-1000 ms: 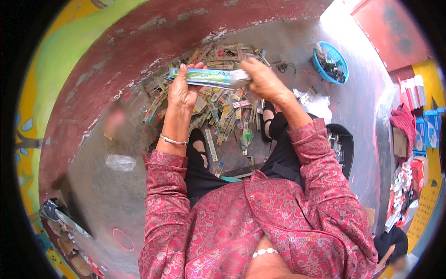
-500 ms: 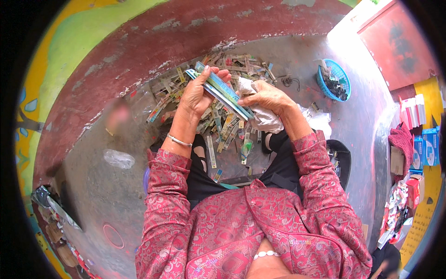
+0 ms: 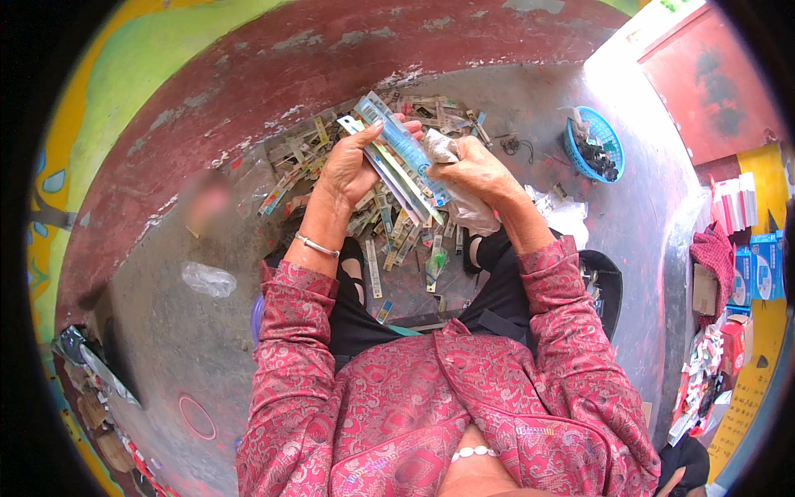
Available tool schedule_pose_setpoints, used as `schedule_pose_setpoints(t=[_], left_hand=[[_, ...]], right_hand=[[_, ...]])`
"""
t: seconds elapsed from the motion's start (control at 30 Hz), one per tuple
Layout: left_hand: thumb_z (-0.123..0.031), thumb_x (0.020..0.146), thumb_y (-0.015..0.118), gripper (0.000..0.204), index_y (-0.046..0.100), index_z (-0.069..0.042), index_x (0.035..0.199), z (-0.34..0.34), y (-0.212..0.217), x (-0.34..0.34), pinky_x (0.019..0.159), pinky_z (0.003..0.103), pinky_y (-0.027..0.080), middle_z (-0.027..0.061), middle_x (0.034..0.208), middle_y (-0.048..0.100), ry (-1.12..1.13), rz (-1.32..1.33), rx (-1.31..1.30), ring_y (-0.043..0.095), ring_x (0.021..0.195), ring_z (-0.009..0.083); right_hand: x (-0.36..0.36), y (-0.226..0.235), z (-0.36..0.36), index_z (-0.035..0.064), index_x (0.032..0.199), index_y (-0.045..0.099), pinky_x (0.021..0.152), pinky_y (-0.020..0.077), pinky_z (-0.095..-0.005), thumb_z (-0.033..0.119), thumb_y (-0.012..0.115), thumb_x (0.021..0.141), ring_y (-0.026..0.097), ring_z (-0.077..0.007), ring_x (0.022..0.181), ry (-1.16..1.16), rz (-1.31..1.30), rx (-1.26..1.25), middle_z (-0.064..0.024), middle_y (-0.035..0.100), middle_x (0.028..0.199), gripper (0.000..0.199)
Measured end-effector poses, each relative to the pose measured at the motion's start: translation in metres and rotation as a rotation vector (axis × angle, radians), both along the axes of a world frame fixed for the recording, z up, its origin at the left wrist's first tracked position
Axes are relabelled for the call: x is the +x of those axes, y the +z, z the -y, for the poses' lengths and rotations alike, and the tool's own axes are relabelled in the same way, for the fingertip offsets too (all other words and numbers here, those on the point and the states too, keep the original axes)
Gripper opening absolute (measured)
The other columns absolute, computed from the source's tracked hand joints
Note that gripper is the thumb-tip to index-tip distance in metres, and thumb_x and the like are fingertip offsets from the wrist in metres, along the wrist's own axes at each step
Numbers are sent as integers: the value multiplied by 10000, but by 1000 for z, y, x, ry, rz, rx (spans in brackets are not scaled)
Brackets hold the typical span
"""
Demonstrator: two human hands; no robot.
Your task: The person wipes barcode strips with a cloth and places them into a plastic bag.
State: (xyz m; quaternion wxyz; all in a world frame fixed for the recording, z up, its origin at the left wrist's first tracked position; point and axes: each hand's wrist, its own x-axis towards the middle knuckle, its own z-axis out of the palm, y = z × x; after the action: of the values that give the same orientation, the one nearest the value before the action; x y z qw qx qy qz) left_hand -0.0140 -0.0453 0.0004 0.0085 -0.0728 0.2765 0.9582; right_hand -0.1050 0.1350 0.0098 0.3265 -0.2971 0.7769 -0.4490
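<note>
Several long, flat, narrow packets [image 3: 403, 156], blue, white and pale green, lie fanned out in my left hand [image 3: 351, 168]. Its thumb presses across their top face and its fingers curl behind them. A wadded greyish-white cloth [image 3: 472, 212] is gripped in my right hand [image 3: 482, 172], whose thumb and fingertips meet the right edge of the top blue packet. On the floor beneath both hands spreads a loose pile of similar flat strips [image 3: 291, 176], partly covered by my hands and the packets.
A blue plastic basket [image 3: 617, 141] with dark items stands to the right. White plastic [image 3: 570, 222] lies by my right forearm, near a dark container [image 3: 611, 290]. Clear plastic [image 3: 209, 280] lies on the left floor. Boxes [image 3: 766, 265] line the right wall; a painted wall curves ahead.
The packets have spread into a wider fan, and the blue one's printed face now turns more upward. My right hand and the cloth have shifted only slightly.
</note>
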Motion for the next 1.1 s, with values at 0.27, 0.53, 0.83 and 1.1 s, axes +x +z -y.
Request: schedule_pose_setpoints(t=[0.27, 0.53, 0.83, 1.1], left_hand=[[-157, 813, 595, 365, 458, 39, 1089, -8, -1, -4, 909, 412, 438, 221, 1086, 550, 119, 140, -190, 554, 997, 304], [-67, 770, 556, 411, 425, 55, 1140, -3, 3, 0, 911, 436, 436, 236, 1131, 521, 35, 112, -111, 539, 1030, 316], [-30, 729, 530, 473, 383, 77, 1166, 3, -2, 3, 955, 442, 396, 265, 1161, 488, 12, 38, -88, 494, 1091, 347], [-146, 789, 602, 375, 455, 51, 1072, -4, -2, -3, 804, 379, 492, 215, 1005, 584, 138, 204, -174, 591, 896, 271]], right_hand=[[5, 9, -1, -34, 803, 612, 636, 441, -303, 163, 645, 633, 552, -144, 648, 42, -19, 46, -88, 603, 698, 262], [-7, -6, -7, -3, 809, 617, 583, 394, -249, 225, 653, 650, 510, -100, 618, 148, 201, -30, -35, 593, 706, 281], [-6, -12, -5, -26, 793, 614, 593, 412, -283, 230, 658, 612, 526, -127, 632, 72, 155, 4, -71, 594, 712, 316], [10, 6, 6, -50, 805, 610, 645, 458, -349, 229, 640, 599, 600, -231, 664, 59, -66, 131, -176, 607, 702, 348]])
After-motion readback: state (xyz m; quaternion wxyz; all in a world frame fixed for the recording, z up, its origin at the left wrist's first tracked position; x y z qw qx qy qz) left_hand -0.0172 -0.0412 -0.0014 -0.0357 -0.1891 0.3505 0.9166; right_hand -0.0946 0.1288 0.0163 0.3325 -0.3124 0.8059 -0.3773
